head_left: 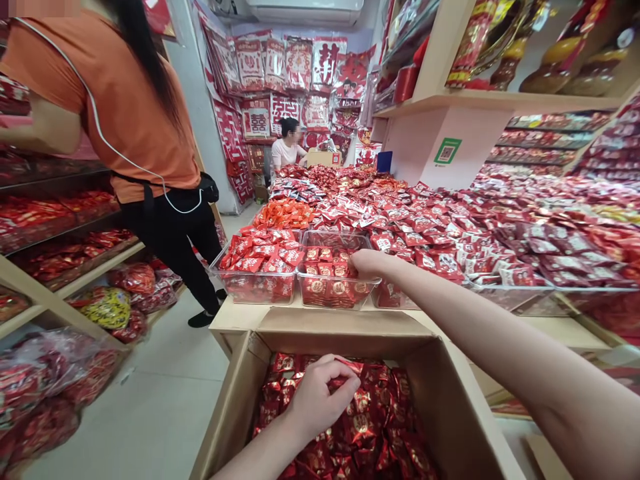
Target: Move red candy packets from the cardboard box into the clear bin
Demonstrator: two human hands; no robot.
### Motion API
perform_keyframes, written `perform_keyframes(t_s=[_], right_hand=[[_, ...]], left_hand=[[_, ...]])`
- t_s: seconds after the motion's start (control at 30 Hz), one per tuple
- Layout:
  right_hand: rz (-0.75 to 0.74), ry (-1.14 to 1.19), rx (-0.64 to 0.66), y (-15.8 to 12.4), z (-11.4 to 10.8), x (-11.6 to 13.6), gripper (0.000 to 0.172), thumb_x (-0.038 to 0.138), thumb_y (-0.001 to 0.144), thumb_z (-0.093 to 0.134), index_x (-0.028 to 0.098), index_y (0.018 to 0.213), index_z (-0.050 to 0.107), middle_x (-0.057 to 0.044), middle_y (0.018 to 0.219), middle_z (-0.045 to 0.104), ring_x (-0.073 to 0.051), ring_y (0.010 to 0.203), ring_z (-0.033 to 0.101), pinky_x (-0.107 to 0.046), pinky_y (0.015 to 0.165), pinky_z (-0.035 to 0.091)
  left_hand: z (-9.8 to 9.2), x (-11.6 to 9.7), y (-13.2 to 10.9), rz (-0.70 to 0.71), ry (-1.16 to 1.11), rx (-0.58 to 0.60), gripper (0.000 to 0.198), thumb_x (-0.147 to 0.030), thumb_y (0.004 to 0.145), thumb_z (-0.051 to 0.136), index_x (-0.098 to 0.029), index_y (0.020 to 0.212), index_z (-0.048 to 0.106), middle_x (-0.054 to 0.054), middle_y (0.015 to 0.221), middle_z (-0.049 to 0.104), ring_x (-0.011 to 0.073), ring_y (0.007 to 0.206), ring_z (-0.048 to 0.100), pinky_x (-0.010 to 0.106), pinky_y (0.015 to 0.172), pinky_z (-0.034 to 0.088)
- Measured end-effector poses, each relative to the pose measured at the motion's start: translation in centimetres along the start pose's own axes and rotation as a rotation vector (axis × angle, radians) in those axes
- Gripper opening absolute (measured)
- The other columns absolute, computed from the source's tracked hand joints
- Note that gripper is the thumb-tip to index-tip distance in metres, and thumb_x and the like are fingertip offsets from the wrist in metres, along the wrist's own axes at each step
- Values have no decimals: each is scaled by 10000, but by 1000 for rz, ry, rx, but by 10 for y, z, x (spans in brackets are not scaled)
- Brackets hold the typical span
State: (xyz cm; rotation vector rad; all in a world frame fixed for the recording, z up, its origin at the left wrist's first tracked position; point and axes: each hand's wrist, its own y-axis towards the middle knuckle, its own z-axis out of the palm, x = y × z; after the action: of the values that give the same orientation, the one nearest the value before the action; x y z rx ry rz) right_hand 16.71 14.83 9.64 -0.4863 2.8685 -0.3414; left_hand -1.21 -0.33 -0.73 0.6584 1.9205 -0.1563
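Note:
My left hand [323, 393] is over an open cardboard box [457, 420], with thumb and fingers curled together on a red wrapped packet [351, 365]. Below it, many shiny red packets with gold print [363, 427] fill the box. My right hand [367, 263] reaches into a clear plastic bin [301, 291] on the counter, at its right side. Its fingers are curled, and their tips are hidden, so what they hold cannot be made out. Rows of red packets with round pale emblems [326, 270] stand in that bin.
A neighbouring clear bin [220, 279] holds red packets. More heaped packets [415, 220] cover the wide counter. A person in an orange shirt [135, 113] stands left by the shelves; another person [287, 150] is at the back. Bagged goods [45, 380] lie at lower left.

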Motion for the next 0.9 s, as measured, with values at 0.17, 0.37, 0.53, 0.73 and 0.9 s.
perform_keyframes(t_s=[0.17, 0.37, 0.53, 0.73, 0.9], right_hand=[[24, 9, 167, 1, -6, -1, 203, 33, 556, 574, 114, 717, 667, -120, 765, 650, -252, 779, 593, -291, 648, 429], [50, 13, 282, 8, -9, -4, 167, 6, 538, 566, 101, 643, 654, -101, 711, 649, -248, 772, 584, -307, 660, 433], [59, 0, 324, 20, -5, -1, 61, 44, 540, 579, 85, 561, 620, -99, 672, 621, -241, 758, 568, -335, 661, 420], [10, 19, 196, 5, -39, -21, 58, 159, 544, 600, 136, 532, 549, -48, 617, 548, -208, 678, 534, -305, 568, 391], [-191, 533, -97, -49, -52, -21, 98, 181, 623, 506, 177, 584, 417, 41, 507, 426, -87, 478, 423, -214, 438, 323]], left_hand=[[0, -3, -1, 16, -5, 13, 155, -220, 750, 498, -168, 678, 625, 42, 778, 610, 133, 750, 557, 228, 707, 409], [2, -1, -1, 21, 14, 26, 160, -221, 751, 493, -170, 670, 622, 35, 751, 604, 129, 724, 554, 230, 687, 409], [4, 0, -2, 12, -6, 25, 160, -211, 748, 494, -173, 666, 626, 34, 763, 603, 128, 728, 555, 231, 699, 415], [1, 1, 0, -52, -106, -9, 152, -255, 738, 519, -171, 669, 626, 38, 774, 611, 144, 718, 569, 254, 685, 438], [-3, 3, 5, -347, -521, -21, 258, -363, 690, 582, -149, 836, 578, 32, 742, 614, 112, 518, 565, 252, 514, 469]])
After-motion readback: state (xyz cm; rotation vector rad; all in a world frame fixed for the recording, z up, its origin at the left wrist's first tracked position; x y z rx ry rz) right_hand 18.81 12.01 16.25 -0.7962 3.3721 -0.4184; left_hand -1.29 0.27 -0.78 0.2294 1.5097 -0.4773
